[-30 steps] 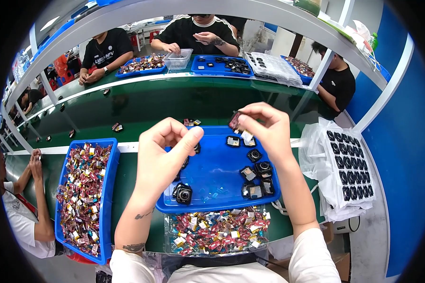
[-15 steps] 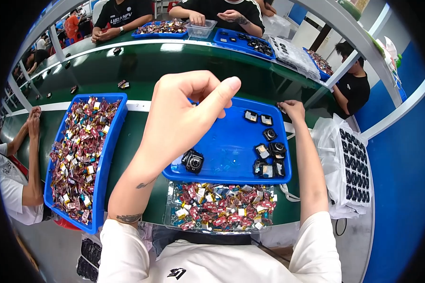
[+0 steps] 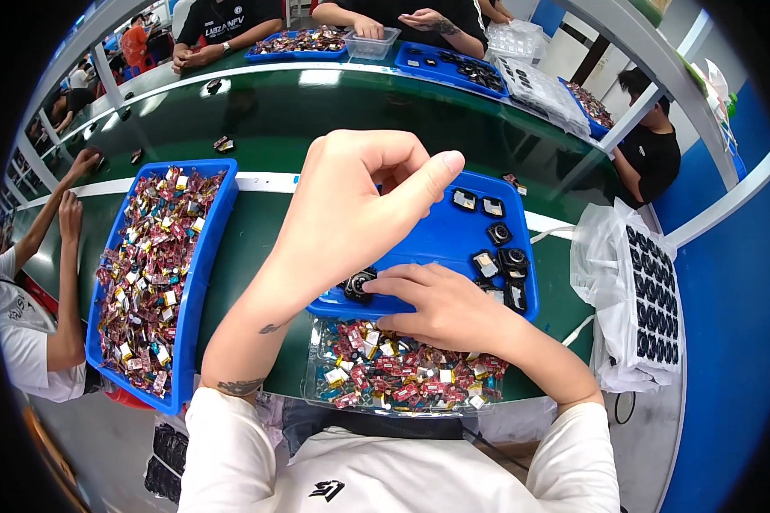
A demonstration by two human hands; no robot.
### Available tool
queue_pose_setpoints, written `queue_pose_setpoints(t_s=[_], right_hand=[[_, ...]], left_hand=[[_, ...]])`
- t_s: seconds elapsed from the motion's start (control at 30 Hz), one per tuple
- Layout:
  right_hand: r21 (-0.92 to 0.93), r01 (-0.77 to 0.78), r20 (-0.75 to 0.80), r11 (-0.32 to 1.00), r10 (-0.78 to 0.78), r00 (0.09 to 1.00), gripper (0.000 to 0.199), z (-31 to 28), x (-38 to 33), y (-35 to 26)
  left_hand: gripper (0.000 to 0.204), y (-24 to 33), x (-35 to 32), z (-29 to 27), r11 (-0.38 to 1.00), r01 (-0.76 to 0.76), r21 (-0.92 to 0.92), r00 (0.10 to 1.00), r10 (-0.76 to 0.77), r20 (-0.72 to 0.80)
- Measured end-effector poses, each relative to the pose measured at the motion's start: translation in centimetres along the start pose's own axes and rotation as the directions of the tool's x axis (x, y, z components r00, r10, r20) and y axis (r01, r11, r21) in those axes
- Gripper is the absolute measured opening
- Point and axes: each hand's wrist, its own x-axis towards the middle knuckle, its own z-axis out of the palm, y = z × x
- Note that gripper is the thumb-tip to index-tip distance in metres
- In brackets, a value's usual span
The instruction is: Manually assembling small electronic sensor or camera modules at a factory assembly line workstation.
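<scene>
A: Left hand [image 3: 351, 205]?

B: Raised above the blue tray [image 3: 441, 244], fingers curled, thumb pressed toward the fingertips. Whether it pinches anything, I cannot tell (the palm faces away).

A: Right hand [image 3: 441, 303]?

B: Lying low across the tray's near edge, fingers stretched flat toward the small black round part [image 3: 357, 285] at the near-left corner, fingertips touching it. Not gripped.

A: Surroundings?

B: More small black parts [image 3: 498, 256] lie on the tray's right side. A clear container of wrapped pieces [image 3: 402, 376] sits just in front of the tray; a long blue bin [image 3: 201, 282] of the same pieces lies to the left.
</scene>
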Motion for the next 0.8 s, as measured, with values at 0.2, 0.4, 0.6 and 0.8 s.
queue_pose_setpoints(t_s=[0.2, 0.4, 0.6, 0.8], right_hand=[[0.172, 0.026, 0.005, 0.985, -0.028, 1.0, 0.011, 0.7, -0.1, -0.6], [0.464, -0.004, -0.202, 0.886, 0.111, 0.973, 0.015, -3.8, 0.6, 0.3], [0.662, 0.001, -0.392, 0.75, 0.345, 0.853, 0.03, -6.9, 0.6, 1.5], [0.644, 0.032, -0.475, 0.764, 0.367, 0.799, 0.03, -7.7, -0.3, 2.3]], left_hand=[[0.028, 0.5, -0.3, -0.2, 0.999, 0.002, 0.034, 0.998, -0.005, 0.061], [0.011, 0.5, -0.1, -0.1, 0.996, -0.079, -0.029, 0.994, 0.081, 0.079], [0.013, 0.3, 0.0, -0.4, 0.993, -0.08, 0.085, 0.99, 0.069, 0.122], [0.008, 0.8, -0.3, 0.1, 0.992, -0.119, 0.032, 0.969, 0.109, 0.223]])
